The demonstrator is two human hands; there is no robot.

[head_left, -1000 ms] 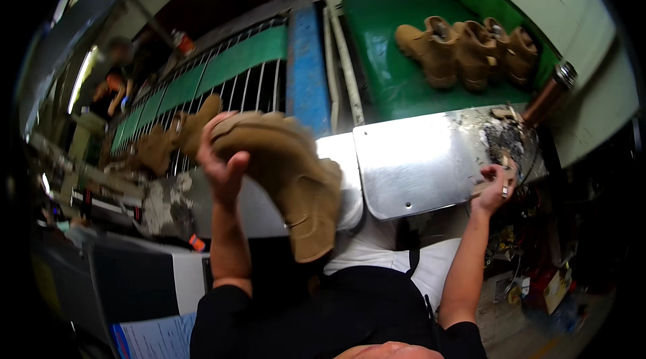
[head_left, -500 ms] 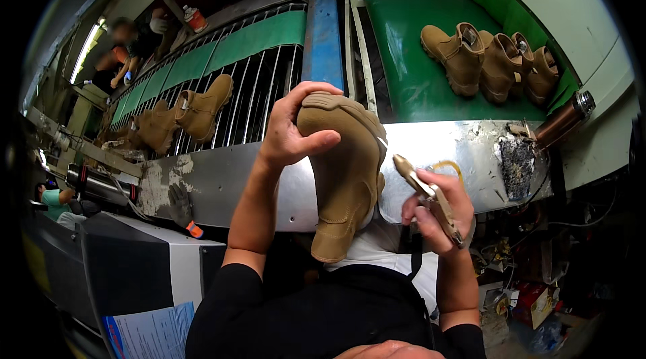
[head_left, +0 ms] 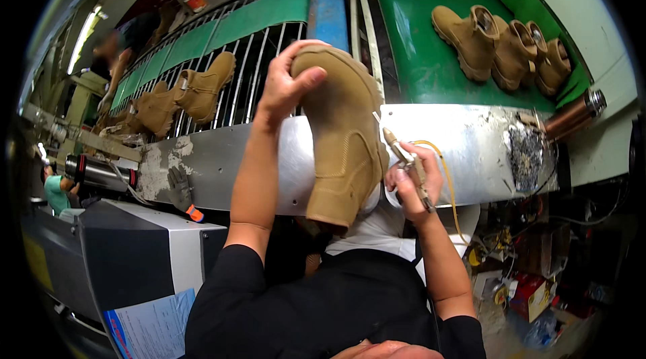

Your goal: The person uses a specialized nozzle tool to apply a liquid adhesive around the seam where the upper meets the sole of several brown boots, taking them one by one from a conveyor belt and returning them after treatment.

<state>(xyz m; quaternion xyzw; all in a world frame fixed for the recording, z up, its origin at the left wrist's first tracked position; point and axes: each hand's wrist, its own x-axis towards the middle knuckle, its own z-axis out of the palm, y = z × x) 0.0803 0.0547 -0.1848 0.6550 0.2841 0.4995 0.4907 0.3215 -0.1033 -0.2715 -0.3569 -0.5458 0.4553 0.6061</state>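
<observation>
My left hand (head_left: 277, 93) grips a tan ankle boot (head_left: 342, 133) by its toe, thumb over the upper and fingers round the front of the sole. The boot is tilted on its side, toe away from me and shaft toward my lap; its ridged sole edge faces right. In my right hand (head_left: 422, 174), closed about its body, is a small metal nozzle gun (head_left: 408, 157) with a brass tip. A thin white streak or tip shows in front of the nozzle, close to the sole edge; I cannot tell which. A yellow hose (head_left: 452, 187) hangs beside the right hand.
Several tan boots (head_left: 471, 39) stand on a green belt (head_left: 410, 36) at right; more boots (head_left: 205, 90) stand on a wire rack at left. A metal ledge (head_left: 464, 137) holds a copper-coloured flask (head_left: 575, 115). A grey glove (head_left: 180, 191) lies left, near a steel flask (head_left: 101, 172).
The boot has turned, showing more of its side, and its toe has moved farther away. My right hand with the nozzle gun has moved left and away from me. The view has shifted slightly.
</observation>
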